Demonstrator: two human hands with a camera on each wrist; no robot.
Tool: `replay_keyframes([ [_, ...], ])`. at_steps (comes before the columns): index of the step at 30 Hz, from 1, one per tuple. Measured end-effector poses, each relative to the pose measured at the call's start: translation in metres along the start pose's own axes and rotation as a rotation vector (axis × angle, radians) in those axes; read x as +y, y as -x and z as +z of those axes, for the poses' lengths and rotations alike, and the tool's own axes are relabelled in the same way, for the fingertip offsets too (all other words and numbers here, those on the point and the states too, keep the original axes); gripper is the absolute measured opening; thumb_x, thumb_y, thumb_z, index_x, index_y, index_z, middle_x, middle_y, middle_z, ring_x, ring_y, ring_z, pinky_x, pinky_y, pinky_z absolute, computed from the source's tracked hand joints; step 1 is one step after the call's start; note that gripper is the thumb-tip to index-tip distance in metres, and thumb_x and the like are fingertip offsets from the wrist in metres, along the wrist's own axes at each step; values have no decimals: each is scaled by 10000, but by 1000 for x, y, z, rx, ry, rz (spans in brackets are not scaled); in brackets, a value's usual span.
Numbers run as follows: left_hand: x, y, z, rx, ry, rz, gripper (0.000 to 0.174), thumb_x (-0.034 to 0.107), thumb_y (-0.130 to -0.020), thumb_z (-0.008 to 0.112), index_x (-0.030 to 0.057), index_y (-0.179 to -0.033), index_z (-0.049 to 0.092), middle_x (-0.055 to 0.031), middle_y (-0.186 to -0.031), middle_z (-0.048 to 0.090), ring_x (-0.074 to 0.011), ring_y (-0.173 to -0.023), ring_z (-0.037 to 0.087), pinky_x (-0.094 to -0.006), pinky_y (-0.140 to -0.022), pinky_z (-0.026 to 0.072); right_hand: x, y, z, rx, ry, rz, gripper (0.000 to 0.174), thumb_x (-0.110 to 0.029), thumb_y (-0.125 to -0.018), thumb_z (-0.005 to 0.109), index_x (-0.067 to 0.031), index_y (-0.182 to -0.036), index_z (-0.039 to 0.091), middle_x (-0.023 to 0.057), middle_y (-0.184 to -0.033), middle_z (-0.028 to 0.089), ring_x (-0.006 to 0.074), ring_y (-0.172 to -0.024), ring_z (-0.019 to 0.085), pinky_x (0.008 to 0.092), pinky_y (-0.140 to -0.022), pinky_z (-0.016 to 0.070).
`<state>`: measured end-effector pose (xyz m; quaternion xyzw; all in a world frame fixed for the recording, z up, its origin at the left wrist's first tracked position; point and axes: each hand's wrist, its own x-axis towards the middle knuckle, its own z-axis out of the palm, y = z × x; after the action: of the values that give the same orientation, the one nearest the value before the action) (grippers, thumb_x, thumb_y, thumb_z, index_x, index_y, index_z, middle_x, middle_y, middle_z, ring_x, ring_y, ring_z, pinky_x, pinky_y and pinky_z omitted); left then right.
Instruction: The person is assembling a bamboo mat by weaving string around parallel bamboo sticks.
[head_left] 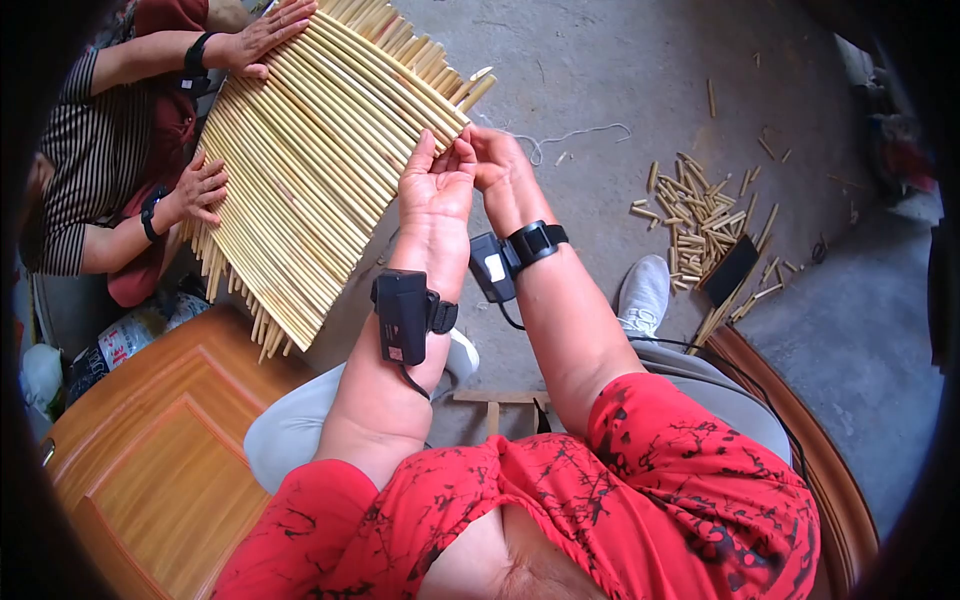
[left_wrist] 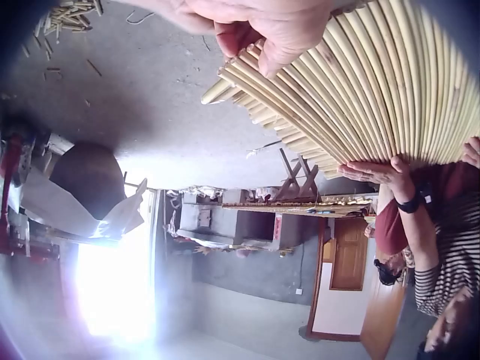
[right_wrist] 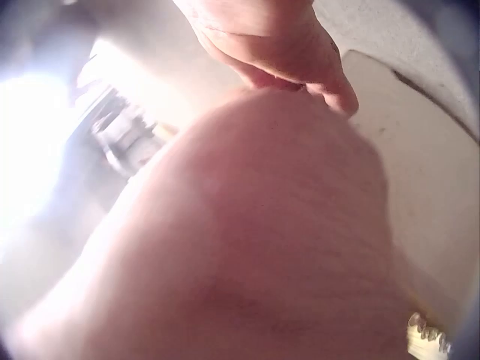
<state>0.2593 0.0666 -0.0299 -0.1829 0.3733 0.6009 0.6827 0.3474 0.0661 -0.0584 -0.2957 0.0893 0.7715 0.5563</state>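
Note:
A mat of thin pale sticks point(head_left: 310, 150) slants across the upper left of the head view, its sticks side by side. At its near right corner my left hand point(head_left: 437, 185) grips the edge, thumb on top and fingers curled; the left wrist view also shows the mat point(left_wrist: 360, 82) with a hand point(left_wrist: 281, 30) at its edge. Against the same corner, my right hand point(head_left: 505, 170) has its fingertips bent in and pinching the end of the mat. The fingers partly hide each other. In the right wrist view, skin covers most of the picture.
Another person's two hands point(head_left: 262, 42) point(head_left: 197, 190) rest on the mat's far left side. A thin white string point(head_left: 580, 132) lies on the floor beyond my right hand. Short stick pieces point(head_left: 700, 220) are heaped to the right, by my shoe point(head_left: 644, 290). A wooden panel point(head_left: 165, 440) is at lower left.

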Motion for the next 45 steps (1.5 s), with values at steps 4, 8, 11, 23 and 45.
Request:
replay_keyframes([
  [4, 2, 4, 1, -26, -64, 6, 331, 68, -787, 631, -26, -1080, 510, -185, -1026, 558, -332, -945, 546, -339, -724, 495, 36, -18, -80, 275, -218, 141, 90, -66, -881, 425, 15, -918, 426, 131, -826, 544, 268, -753, 588, 446, -699, 535],
  [8, 0, -1, -1, -44, -17, 1, 378, 65, -783, 632, -29, -1116, 478, -194, -1074, 533, -347, -979, 524, -358, -748, 492, 2, -8, -89, 332, -426, -137, 208, -11, -886, 310, 59, -1076, 262, 228, -1054, 466, 361, -998, 538, 579, -895, 442],
  [11, -1, 1, -2, -37, -7, -3, 383, 63, -792, 622, -32, -1128, 465, -197, -1074, 528, -346, -984, 522, -355, -745, 496, -54, -23, -101, 294, -534, -298, 144, -5, -883, 314, 53, -1014, 329, 216, -965, 509, 310, -873, 573, 452, -790, 526],
  [23, -11, 4, 4, -53, 6, 89, 311, 68, -822, 589, -32, -1093, 473, -205, -1027, 529, -320, -948, 546, -337, -714, 517, -300, 75, -89, 591, 1414, -377, 301, -242, -847, 531, -100, -588, 475, -32, -468, 367, 92, -353, 306, 276, -337, 211],
  [45, -11, 7, 6, -27, -48, 136, 280, 88, -834, 578, -22, -1071, 481, -168, -997, 535, -302, -915, 554, -349, -732, 511, -373, 202, -156, 796, 2453, -659, 166, -233, -870, 479, -76, -893, 428, 194, -854, 580, 340, -762, 570, 402, -647, 455],
])
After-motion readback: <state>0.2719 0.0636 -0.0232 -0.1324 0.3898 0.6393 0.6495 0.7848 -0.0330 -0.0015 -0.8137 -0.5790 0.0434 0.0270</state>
